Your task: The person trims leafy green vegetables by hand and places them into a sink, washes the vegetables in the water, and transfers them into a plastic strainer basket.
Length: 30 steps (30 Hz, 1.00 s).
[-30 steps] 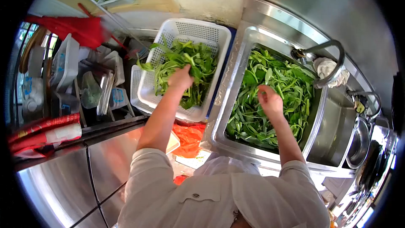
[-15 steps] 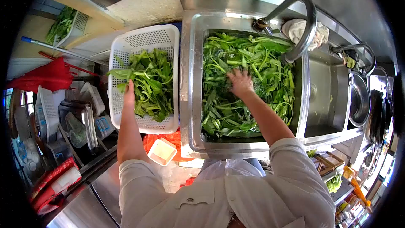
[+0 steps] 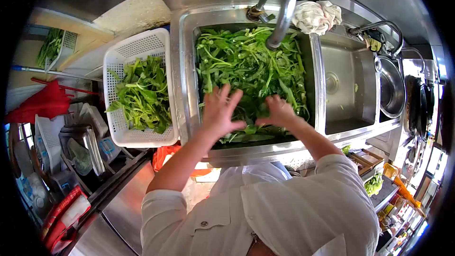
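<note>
Leafy greens [image 3: 256, 61] float in water and fill the large steel sink [image 3: 186, 80] in front of me. My left hand [image 3: 220, 111] is over the sink's near left part, fingers spread, with nothing in it. Close by on the right, my right hand [image 3: 280, 112] is at the greens with its fingers apart; some fingertips are hard to make out against the leaves. A white perforated basket [image 3: 110, 61] stands left of the sink, with a heap of the same greens [image 3: 144, 96] inside.
A curved faucet [image 3: 286, 12] arches over the sink's far side, beside a crumpled white cloth [image 3: 316, 17]. To the right are a second basin [image 3: 348, 87] and a round metal bowl [image 3: 392, 87]. Containers [image 3: 85, 147] and a red umbrella [image 3: 40, 102] crowd the left.
My left hand has left the greens in the basket and moved right, over the sink. My right hand has drawn nearer to my body within the sink. The view has shifted right.
</note>
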Motion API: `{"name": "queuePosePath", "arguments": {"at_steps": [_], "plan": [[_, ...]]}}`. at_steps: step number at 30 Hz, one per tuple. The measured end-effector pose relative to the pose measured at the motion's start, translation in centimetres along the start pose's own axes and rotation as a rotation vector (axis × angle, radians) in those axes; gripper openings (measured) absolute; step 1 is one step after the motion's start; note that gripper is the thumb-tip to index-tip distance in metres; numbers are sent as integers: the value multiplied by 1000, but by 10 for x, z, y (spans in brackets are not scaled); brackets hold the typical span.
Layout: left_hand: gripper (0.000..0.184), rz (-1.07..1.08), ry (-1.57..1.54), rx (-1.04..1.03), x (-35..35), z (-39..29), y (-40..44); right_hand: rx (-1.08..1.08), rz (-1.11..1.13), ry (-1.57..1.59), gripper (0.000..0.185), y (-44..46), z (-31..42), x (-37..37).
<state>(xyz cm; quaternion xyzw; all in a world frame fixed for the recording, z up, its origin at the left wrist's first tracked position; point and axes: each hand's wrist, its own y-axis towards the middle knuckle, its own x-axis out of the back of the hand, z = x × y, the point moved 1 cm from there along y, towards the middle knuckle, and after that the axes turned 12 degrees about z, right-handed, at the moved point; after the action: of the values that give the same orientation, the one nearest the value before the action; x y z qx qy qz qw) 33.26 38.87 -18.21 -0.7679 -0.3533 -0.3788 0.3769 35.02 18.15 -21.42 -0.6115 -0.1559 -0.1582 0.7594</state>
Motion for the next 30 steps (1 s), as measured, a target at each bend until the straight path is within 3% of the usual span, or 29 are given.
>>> {"name": "queuePosePath", "arguments": {"at_steps": [1, 2, 4, 6, 7, 8, 9, 11, 14, 15, 18, 20, 22, 23, 24, 26, 28, 29, 30], "plan": [[100, 79, 86, -19, -31, -8, 4, 9, -36, -262, 82, -10, 9, -13], [108, 330, 186, 68, -42, -19, 11, 18, -68, -523, 84, -15, 10, -20], [106, 513, 354, 174, -85, -14, 24, 32, -103, -575, 87, 18, -11, -43], [97, 553, 329, 243, -94, -11, 40, 52, -131, -621, 91, 55, -26, -58], [89, 590, 296, 317, -100, -8, 47, 50, -50, -511, 80, 74, -32, -62], [89, 596, 300, 317, -114, -2, 55, 49, 30, -400, 71, 88, -34, -62], [76, 575, 300, 397, -129, 6, 66, 26, 95, -393, 62, 94, -36, -57], [44, 589, 197, 454, -133, 17, 85, 15, 133, -275, 65, 119, -46, -60], [36, 440, 15, 456, -152, 44, 104, 54, 39, -12, 69, 154, -65, -66], [27, 642, 56, 586, -133, 37, 113, 73, 2, 62, 70, 161, -68, -64], [20, 590, 72, 578, -119, 31, 114, 122, -96, 214, 74, 169, -64, -53], [16, 179, -316, 1172, -190, 78, 119, 181, -152, 302, 76, 157, -57, -41], [21, 192, -225, 594, -89, 21, 98, 259, -224, 410, 79, 135, -51, -29], [22, 58, -352, 452, -80, 19, 88, 315, -261, 481, 80, 121, -48, -20], [22, 23, -388, 415, -62, 11, 81, 280, -278, 578, 77, 102, -43, -9], [23, -35, -504, 339, -30, -1, 68, 475, -232, 814, 72, 44, -35, 22], [26, -129, -513, 261, -6, -4, 57, 440, -284, 729, 70, 2, -22, 52], [28, -171, -561, 217, 17, -11, 50, 778, -613, 357, 69, 19, -42, 49], [30, -209, -609, 177, 39, -18, 41, 759, -621, 364, 73, 9, -43, 61]]}}
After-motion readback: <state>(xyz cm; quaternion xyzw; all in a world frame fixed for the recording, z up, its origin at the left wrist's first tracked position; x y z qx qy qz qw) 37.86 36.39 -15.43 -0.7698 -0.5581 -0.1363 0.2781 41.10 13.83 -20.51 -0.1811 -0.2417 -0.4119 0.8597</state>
